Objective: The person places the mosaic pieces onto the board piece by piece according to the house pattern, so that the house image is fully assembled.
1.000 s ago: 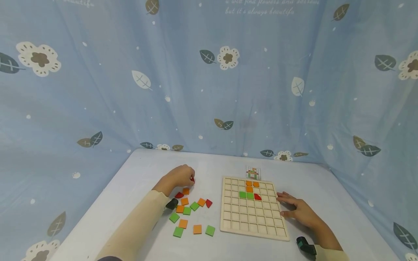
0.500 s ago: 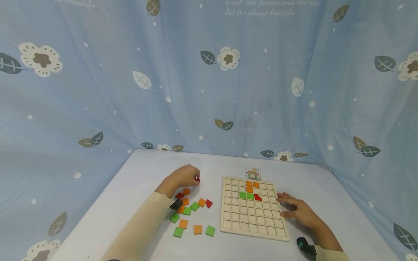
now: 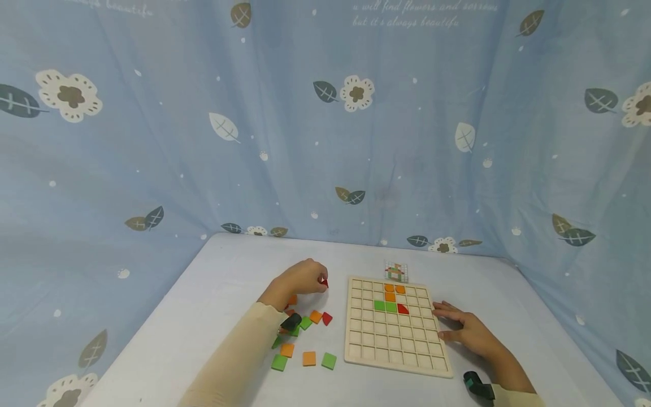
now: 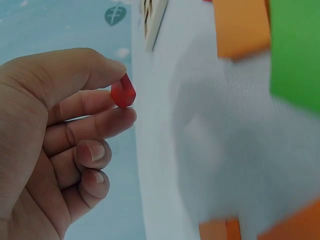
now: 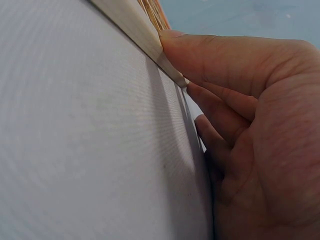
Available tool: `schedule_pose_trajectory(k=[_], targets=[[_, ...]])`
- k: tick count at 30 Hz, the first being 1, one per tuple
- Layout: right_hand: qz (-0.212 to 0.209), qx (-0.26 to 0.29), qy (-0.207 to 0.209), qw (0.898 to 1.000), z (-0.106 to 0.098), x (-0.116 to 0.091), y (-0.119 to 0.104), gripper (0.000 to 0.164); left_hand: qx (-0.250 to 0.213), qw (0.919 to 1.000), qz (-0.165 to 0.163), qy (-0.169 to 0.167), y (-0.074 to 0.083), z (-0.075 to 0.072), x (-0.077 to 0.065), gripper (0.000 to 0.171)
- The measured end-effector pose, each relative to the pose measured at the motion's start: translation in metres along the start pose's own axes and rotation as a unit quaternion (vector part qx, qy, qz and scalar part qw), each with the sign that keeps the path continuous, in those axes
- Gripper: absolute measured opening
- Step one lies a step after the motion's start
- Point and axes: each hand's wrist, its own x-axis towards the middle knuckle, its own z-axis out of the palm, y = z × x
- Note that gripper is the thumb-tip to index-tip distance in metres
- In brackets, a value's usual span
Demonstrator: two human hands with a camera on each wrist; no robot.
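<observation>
While the left hand (image 3: 304,277) pinches a red piece (image 4: 123,91), the right hand (image 3: 470,332) touches a board (image 3: 381,340)

Held between thumb and fingertips above the worktop (image 3: 244,257), the piece is left of the board, whose right edge meets extended fingers. Tiles (image 3: 309,358) lie near the left sleeve (image 3: 231,359), a patterned card (image 3: 396,271) beyond the board.

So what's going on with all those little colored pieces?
A person's left hand is pinching a small red piece, over to the left of the wooden grid board. The right hand is touching the board's right edge. Three orange pieces, two green squares and a red wedge sit in the board. Loose pieces lie left of it, and a patterned card is beyond its far edge.
</observation>
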Motion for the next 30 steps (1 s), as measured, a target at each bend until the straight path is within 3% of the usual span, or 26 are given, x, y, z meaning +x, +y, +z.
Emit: schedule_pose_trajectory(k=[14, 22, 30], targets=[[-0.008, 0.000, 0.002, 1.000, 0.000, 0.001, 0.004, 0.062, 0.016, 0.9992, 0.036, -0.004, 0.035, 0.012, 0.016, 0.005], [0.002, -0.005, -0.001, 1.000, -0.001, 0.002, 0.001, 0.063, 0.013, 0.9986, 0.051, 0.001, 0.046, 0.012, 0.022, 0.004], [0.002, -0.005, 0.002, 1.000, -0.001, 0.000, -0.001, 0.062, 0.009, 0.9992, 0.037, -0.012, 0.060, 0.015, 0.028, 0.006]])
